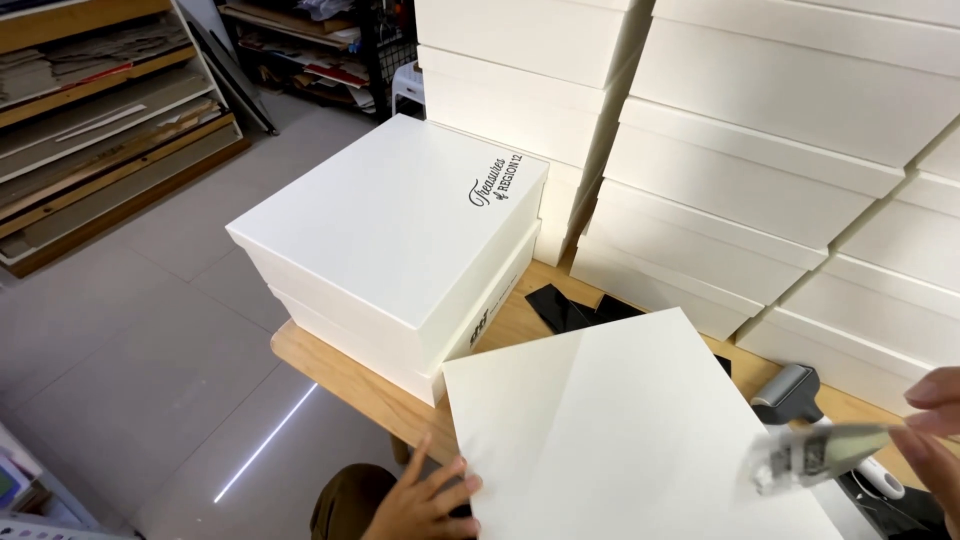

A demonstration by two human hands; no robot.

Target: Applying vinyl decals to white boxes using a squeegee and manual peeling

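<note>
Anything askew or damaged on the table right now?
No damage shows. The closed white box sits turned at an angle, one corner past the wooden table edge. The white panel under the left hand also overhangs.

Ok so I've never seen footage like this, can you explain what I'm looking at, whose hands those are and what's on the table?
This is one picture from a camera worn on a person's head, looking down at their own bare hands; there is no machine. The left hand rests open on the near edge of a large white board lying on a wooden table. The right hand pinches a small blurred tool; I cannot tell what kind. Behind the board stands a white lidded box with dark print on its lid, and stacks of similar white boxes fill the back. A grey roller and black pieces lie on the table too.
</note>
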